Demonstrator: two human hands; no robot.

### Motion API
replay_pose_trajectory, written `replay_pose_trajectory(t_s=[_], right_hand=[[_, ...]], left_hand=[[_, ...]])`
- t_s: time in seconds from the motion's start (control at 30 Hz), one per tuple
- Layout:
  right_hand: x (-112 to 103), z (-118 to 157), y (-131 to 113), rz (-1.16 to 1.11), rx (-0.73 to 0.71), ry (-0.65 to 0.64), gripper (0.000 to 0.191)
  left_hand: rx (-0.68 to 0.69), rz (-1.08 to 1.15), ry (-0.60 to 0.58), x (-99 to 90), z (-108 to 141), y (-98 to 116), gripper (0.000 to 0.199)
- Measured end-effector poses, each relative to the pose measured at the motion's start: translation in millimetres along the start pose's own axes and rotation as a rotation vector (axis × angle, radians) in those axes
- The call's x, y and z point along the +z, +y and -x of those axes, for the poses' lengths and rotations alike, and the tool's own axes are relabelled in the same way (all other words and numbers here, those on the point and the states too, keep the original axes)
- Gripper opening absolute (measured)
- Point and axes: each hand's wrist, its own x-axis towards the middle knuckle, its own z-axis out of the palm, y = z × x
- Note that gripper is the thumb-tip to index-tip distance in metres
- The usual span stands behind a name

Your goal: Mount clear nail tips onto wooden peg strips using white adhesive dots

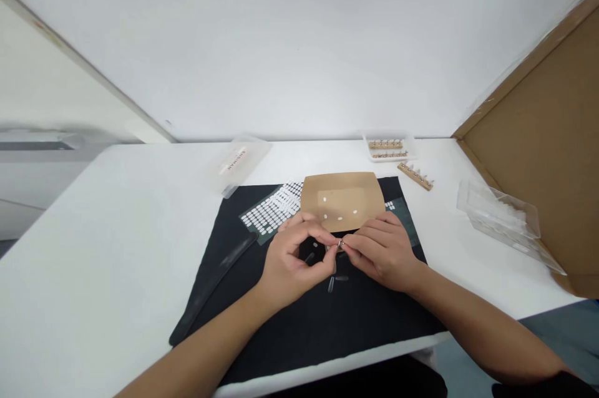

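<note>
Over the black mat [281, 342], my left hand [290, 254] and my right hand [386, 251] meet fingertip to fingertip. Thumb and forefinger of the left are pinched on something tiny, mostly hidden. The right fingers are closed round a nail tip stand [342, 250], a wooden strip with metal clips like those at the back; most of it is covered by the fingers. Just below lie several clear nail tips [331, 284]. Behind the hands, a brown paper tray [341, 183] holds several small white oval stickers [354, 211]. A sticker sheet [266, 211] lies left of it.
At the back right, a clear box [389, 158] holds two more clip strips, with another strip [415, 176] before it. A clear case [510, 217] sits right, by a cardboard panel [543, 123]. A translucent lid [241, 161] and a black strap-like piece [210, 289] lie left.
</note>
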Motion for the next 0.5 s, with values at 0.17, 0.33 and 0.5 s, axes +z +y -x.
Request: replay_pose_trajectory(t_s=[0.17,0.33,0.5], right_hand=[[-2.1,-0.9,1.7,-0.02,0.001,0.005,0.007],[-3.9,-0.6,6.2,-0.02,-0.03,0.01,0.008],[-7.5,0.6,7.7,0.039,-0.093,-0.009,0.007]], left_hand=[[0.059,0.062,-0.047,-3.3,-3.7,-1.7,0.009],[0.051,0.084,-0.087,-5.0,-5.1,-3.3,0.004],[0.097,0.083,-0.092,-5.6,-7.9,-2.8,0.008]])
